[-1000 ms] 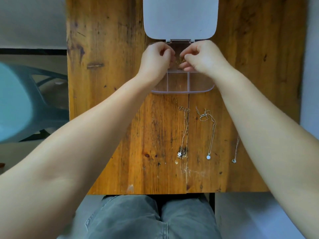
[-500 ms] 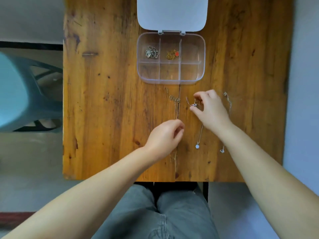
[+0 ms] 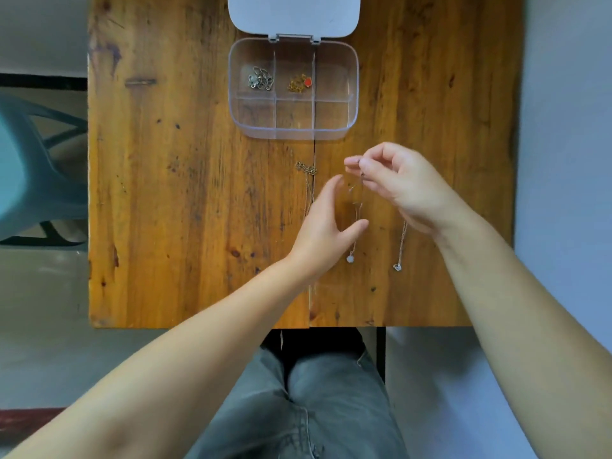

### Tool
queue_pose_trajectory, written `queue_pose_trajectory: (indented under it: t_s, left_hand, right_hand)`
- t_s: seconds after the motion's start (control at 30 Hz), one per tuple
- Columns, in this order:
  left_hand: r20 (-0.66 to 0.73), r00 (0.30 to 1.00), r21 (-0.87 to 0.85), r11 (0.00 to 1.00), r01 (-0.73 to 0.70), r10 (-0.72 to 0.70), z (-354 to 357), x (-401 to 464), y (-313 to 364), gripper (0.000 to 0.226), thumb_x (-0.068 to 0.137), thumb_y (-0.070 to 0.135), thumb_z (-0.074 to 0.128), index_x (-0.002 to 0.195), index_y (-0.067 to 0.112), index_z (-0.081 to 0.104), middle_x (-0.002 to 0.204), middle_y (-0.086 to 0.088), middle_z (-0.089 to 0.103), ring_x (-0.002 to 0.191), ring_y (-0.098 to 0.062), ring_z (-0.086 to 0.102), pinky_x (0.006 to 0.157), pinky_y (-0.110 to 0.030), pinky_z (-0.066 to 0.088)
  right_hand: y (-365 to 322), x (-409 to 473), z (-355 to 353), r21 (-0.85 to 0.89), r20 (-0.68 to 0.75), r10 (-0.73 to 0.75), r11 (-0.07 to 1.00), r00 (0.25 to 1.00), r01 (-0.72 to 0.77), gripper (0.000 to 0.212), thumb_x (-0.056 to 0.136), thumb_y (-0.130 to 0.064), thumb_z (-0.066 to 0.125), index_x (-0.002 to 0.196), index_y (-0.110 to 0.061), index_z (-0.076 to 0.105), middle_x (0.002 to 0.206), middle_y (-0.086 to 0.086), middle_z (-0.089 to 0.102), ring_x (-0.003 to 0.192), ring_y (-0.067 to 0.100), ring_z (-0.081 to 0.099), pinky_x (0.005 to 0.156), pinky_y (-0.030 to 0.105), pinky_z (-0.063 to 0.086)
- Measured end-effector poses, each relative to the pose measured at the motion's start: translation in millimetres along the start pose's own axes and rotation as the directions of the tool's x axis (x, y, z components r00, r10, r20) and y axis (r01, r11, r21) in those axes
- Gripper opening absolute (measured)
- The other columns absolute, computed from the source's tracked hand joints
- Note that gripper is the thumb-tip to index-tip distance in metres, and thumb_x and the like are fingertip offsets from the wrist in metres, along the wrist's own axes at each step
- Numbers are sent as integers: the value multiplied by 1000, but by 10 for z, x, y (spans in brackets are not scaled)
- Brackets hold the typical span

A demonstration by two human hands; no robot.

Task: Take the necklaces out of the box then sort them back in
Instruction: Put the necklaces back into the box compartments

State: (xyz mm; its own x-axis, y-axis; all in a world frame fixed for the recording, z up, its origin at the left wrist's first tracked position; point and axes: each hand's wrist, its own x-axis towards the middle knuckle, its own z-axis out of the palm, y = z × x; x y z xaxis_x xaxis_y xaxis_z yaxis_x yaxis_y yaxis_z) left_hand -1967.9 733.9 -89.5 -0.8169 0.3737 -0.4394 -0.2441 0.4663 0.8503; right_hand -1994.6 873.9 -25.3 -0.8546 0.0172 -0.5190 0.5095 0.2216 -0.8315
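Observation:
A clear divided box (image 3: 353, 94) stands open at the table's far middle, its white lid (image 3: 293, 14) folded back. A silver chain (image 3: 261, 79) lies in its far-left compartment and a gold necklace with a red charm (image 3: 299, 83) in the far-middle one. My right hand (image 3: 400, 183) pinches the top of a thin necklace with a round white pendant (image 3: 350, 259), which hangs down. My left hand (image 3: 326, 223) is spread open just left of that chain. Another necklace (image 3: 306, 168) lies to the left, partly under my left hand. A third necklace (image 3: 399, 256) lies to the right.
The wooden table (image 3: 165, 193) has a crack down its middle and ends near my lap. A teal plastic chair (image 3: 29, 167) stands off its left edge. The box's near compartments and far-right compartment hold nothing.
My right hand has lifted the clasp end of the white-pendant necklace off the table. My left hand has opened and moved up beside the hanging chain.

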Motion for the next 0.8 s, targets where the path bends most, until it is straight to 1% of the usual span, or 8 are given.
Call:
queue_pose_trajectory:
  t_s: [0.1,0.2,0.27,0.33,0.47,0.57,0.7,0.8]
  left_hand:
    - [260,965,-40,999,-7,17,-104,75,210,19,91,25,55,107,17,62,105,5,68,90,7,59,83,-18,46]
    - [281,959,-44,999,-24,36,-273,114,279,24,96,22,47,85,15,67,83,4,71,58,9,55,55,-4,38]
    - [245,969,-93,996,-10,33,-471,128,281,25,96,20,46,82,14,67,79,3,71,65,4,59,64,-9,44]
    - [181,983,-195,981,21,15,-723,155,274,23,95,16,47,81,13,66,77,-1,69,75,-9,63,77,-24,50]
    - [-92,995,-293,956,-5,-23,-1288,393,248,22,93,12,50,79,16,67,74,-2,68,70,-13,63,69,-28,51]
    - [-275,961,-156,988,-17,-27,-1587,664,250,23,90,12,50,77,20,68,74,1,69,70,-8,64,64,-23,49]
    - [-308,951,26,999,44,-34,-1693,902,267,18,85,10,50,81,17,66,82,-4,69,80,-20,64,71,-29,51]
    - [-280,943,362,930,-72,182,-1708,891,259,16,85,12,50,86,14,66,81,1,65,81,-19,58,71,-30,47]
  right_hand:
    - [-370,-97,-61,231,53,-84,971,995,70,11,98,-18,47,92,-17,56,114,7,68,106,17,67,93,33,53]
    - [-695,-34,-123,425,-53,-93,899,994,106,11,100,-17,43,93,-15,52,99,7,73,94,23,72,81,36,58]
    - [-869,77,-160,508,-159,-72,849,985,144,10,100,-16,44,93,-15,52,86,3,75,86,21,73,74,35,57]
    - [-1011,210,-175,552,-251,-60,811,966,194,9,99,-15,46,92,-15,53,76,-1,74,78,17,73,69,32,57]
    - [-1175,476,-41,511,-295,-118,819,948,261,7,97,-13,50,92,-14,55,82,0,71,82,16,72,73,30,56]
    - [-1229,692,246,478,-224,-133,848,965,228,8,96,-12,51,89,-14,55,81,2,70,82,17,72,74,34,57]
    - [-1140,967,654,435,-167,-36,894,985,106,7,95,-10,53,89,-12,54,81,6,70,80,20,72,77,39,60]
    - [-926,1109,874,391,-142,61,921,988,0,7,94,-9,54,88,-13,56,87,8,71,82,19,72,77,39,60]
